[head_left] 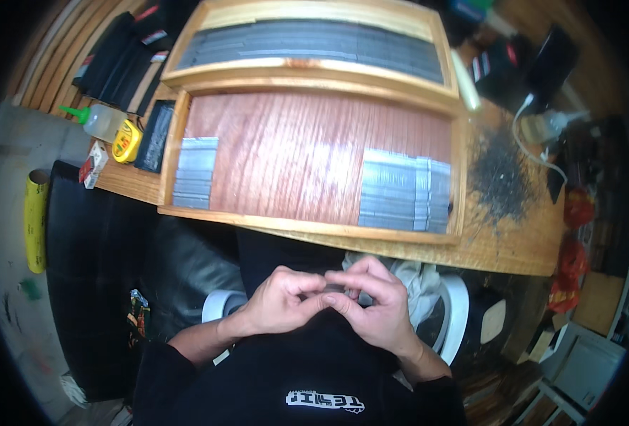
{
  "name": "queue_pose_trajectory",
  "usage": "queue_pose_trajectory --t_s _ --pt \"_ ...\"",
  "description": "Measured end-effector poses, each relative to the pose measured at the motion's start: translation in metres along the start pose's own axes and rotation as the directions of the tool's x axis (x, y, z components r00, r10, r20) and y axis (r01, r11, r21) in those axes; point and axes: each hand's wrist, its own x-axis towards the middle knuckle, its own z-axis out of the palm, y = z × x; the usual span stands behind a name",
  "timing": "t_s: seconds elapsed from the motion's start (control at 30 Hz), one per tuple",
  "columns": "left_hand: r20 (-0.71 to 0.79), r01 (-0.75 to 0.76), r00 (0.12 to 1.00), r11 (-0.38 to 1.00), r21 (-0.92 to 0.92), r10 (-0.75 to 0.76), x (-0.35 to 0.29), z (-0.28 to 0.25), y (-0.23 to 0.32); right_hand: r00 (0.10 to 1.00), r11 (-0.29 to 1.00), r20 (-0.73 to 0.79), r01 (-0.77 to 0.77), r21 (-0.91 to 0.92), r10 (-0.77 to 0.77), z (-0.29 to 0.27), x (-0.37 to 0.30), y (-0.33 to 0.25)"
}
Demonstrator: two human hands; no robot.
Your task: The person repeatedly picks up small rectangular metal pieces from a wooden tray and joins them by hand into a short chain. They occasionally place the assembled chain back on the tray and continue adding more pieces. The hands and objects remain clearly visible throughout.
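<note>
In front of my dark top, below the table edge, my left hand [280, 302] and my right hand [377, 304] meet fingertip to fingertip. Both are closed in a pinch. Whatever lies between the fingers is too small and hidden to make out. Beyond them, a shallow wooden tray [272, 220] rests on the table with a reddish wood-grain base. Thin grey strips [195, 174] line its left end, and a wider block of similar grey strips [396, 190] fills its right part. A second wooden tray [300, 65] packed with long grey strips sits behind it.
Left of the trays are a green-tipped squeeze bottle [107, 121], a yellow tape measure [126, 140] and a small box [94, 165]. At the right lie a heap of dark thin slivers [500, 174], a white cable [541, 155] and a clear bottle [541, 128]. White chair armrests [455, 319] flank me.
</note>
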Motion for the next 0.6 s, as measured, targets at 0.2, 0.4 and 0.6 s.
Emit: queue_pose_trajectory --t_s 0.2,0.4,0.6 --pt "-0.061 -0.196 0.978 0.979 0.051 0.199 0.005 -0.02 0.036 0.952 0.948 0.126 0.295 -0.117 -0.28 -0.007 0.04 -0.045" --pt "-0.194 -0.241 0.959 0.952 -0.187 0.205 0.013 -0.07 0.069 0.921 0.944 0.234 0.329 -0.039 -0.311 0.009 0.121 -0.091" --pt "-0.546 -0.13 0.67 0.804 0.581 0.503 0.01 -0.155 0.066 0.969 0.968 0.016 0.246 -0.044 -0.246 0.028 0.288 -0.13"
